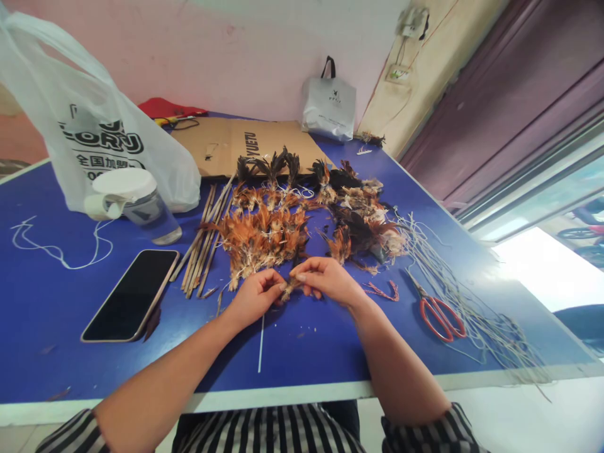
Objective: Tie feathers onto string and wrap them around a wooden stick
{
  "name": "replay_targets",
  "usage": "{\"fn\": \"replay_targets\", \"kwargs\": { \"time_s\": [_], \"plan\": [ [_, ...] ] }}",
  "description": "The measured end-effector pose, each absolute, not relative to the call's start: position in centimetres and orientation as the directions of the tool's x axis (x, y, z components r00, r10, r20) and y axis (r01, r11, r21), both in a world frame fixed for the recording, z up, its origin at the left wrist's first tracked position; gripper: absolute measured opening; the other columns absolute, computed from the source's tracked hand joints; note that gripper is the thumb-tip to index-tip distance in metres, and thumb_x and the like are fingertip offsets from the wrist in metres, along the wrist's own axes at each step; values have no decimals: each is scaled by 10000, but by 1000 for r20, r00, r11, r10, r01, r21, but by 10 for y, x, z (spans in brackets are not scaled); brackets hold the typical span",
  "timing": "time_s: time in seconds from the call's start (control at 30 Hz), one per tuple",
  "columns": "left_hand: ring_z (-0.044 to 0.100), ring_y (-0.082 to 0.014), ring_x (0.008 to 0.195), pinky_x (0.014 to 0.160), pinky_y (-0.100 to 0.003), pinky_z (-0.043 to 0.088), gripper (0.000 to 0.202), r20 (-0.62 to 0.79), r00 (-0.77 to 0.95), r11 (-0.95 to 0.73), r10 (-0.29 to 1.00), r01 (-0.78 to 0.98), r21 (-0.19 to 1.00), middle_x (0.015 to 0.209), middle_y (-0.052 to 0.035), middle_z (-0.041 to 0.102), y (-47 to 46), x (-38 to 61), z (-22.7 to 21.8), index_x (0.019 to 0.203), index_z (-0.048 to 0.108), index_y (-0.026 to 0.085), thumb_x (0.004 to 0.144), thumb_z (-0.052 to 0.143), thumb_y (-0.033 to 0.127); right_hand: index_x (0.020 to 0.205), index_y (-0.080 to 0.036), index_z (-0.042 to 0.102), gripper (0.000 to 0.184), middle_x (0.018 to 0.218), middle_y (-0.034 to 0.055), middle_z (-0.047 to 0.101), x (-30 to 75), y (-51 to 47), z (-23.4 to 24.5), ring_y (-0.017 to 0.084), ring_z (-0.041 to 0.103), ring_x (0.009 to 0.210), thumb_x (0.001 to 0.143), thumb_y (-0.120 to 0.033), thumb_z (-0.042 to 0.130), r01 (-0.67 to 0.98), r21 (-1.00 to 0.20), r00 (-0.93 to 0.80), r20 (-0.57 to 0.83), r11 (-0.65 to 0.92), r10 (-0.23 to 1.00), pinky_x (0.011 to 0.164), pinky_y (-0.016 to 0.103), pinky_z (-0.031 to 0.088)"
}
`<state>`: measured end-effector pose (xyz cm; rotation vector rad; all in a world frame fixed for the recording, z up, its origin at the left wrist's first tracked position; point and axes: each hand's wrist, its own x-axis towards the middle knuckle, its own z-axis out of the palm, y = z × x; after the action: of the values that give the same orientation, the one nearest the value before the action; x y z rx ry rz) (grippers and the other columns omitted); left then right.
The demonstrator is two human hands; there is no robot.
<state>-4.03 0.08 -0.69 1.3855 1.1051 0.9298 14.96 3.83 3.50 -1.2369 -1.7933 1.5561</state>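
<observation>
Between my hands is a small bundle of feathers (291, 288), with its pale quill ends low and partly hidden by my fingers. My left hand (258, 292) pinches it from the left, and a white string (261, 346) trails down to the table beneath. From the right, my right hand (328, 281) grips the same bundle with thumb and fingers together. Just beyond my hands lie rows of orange-brown feather bunches (264, 236). Dark feather bunches (276, 168) stand behind them, and a mixed feather pile (361, 223) spreads to the right.
Thin sticks (202, 248), a phone (131, 296), a lidded jug (151, 211) and a white plastic bag (127, 135) are on the left. Red-handled scissors (441, 318) and many loose strings (467, 308) lie right. Cardboard (217, 145) and a silver bag (329, 107) sit at the back.
</observation>
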Motion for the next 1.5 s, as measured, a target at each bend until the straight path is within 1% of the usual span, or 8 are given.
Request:
{"fn": "replay_targets", "kwargs": {
  "time_s": [0.1, 0.23, 0.43, 0.53, 0.8, 1.03, 1.23, 1.5],
  "plan": [
    [576, -125, 559, 560, -268, 482, 236, -104, 241, 100, 965, 30, 995, 658, -18, 641, 1, -38, -9, 735, 541, 152, 736, 609, 378, 812, -113, 630, 341, 459, -29, 540, 161, 42, 40, 48, 394, 347, 785, -442, 544, 384, -923, -434, -194, -13, 880, 373, 162, 305],
    [568, -115, 550, 574, -265, 488, 225, -79, 179, 74, 981, 36, 997, 632, 1, 617, 1, -37, -8, 729, 556, 151, 723, 624, 365, 653, -106, 646, 440, 534, 20, 613, 167, 40, 46, 42, 433, 371, 793, -502, 518, 483, -874, -583, -276, 53, 764, 401, 162, 342],
    [582, -126, 668, 631, -242, 461, 146, 184, 164, -226, 969, 289, 930, 735, -15, 641, -10, -37, -2, 780, 602, 166, 805, 543, 297, 666, -105, 658, 487, 595, 49, 655, 148, 32, 39, 57, 477, 368, 769, -559, 516, 490, -871, -628, -364, -13, 688, 356, 165, 336],
    [603, -151, 825, 778, -276, 451, 115, 314, 202, -369, 928, 375, 850, 862, -34, 667, -13, -37, 2, 793, 616, 176, 818, 531, 249, 673, -106, 666, 447, 476, 6, 586, 143, 32, 36, 43, 424, 331, 755, -530, 553, 462, -886, -624, -356, -38, 696, 329, 154, 287],
    [611, -147, 856, 787, -275, 476, 133, 309, 163, -347, 937, 331, 878, 944, -45, 659, -10, -38, -1, 909, 615, 180, 822, 543, 250, 730, -134, 586, 187, 572, -12, 613, 137, 31, 32, 50, 458, 367, 720, -320, 603, 329, -938, -510, -274, -109, 815, 336, 157, 322],
    [578, -163, 978, 793, -283, 488, 166, 330, 170, -367, 928, 286, 885, 1087, -74, 613, -9, -37, -2, 973, 599, 180, 829, 527, 219, 736, -145, 558, 178, 516, -30, 560, 140, 50, 39, 65, 446, 376, 702, -315, 598, 289, -956, -145, -102, -56, 984, 369, 180, 342],
    [591, -139, 863, 728, -263, 486, 190, 362, 239, -423, 901, 299, 855, 1028, -68, 622, -11, -33, -8, 1002, 592, 182, 836, 500, 190, 691, -145, 598, 192, 485, -48, 519, 150, 123, 63, 73, 461, 408, 664, -331, 635, 392, -899, 20, 221, 195, 975, 409, 184, 339],
    [577, -126, 791, 765, -278, 470, 190, 363, 300, -458, 882, 369, 809, 983, -58, 622, -8, -36, -11, 997, 580, 181, 833, 486, 168, 639, -128, 592, 151, 553, -6, 581, 135, 194, 68, 60, 456, 421, 640, -264, 660, 281, -959, -98, -2, 26, 995, 348, 161, 340]
  ]
}}
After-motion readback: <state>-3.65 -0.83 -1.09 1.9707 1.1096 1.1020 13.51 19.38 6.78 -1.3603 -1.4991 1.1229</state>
